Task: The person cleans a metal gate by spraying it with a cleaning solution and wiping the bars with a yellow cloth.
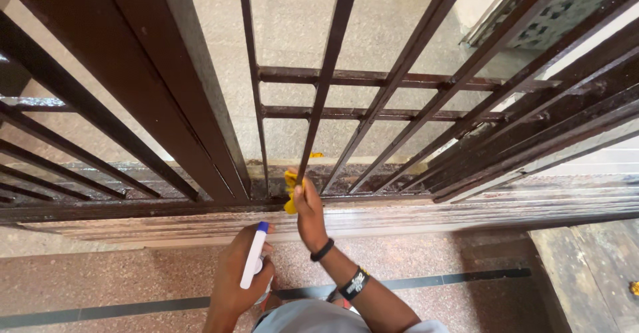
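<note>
Two bare hands and forearms are visible, both uncovered to the lower frame edge. The right hand (307, 203) has a thin black band (322, 250) around the wrist. Nearer along the same forearm sits a wider black wristband (353, 283) carrying a white marking on its outer face. The left hand (238, 276) wears nothing on the wrist. At the near edge, between the forearms, a light grey garment (319, 318) covers the body.

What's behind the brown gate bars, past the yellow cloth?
Behind the gate bars lies a pale speckled stone floor and a patterned panel at the top right. The right hand and yellow cloth cover the bar's base.
</note>
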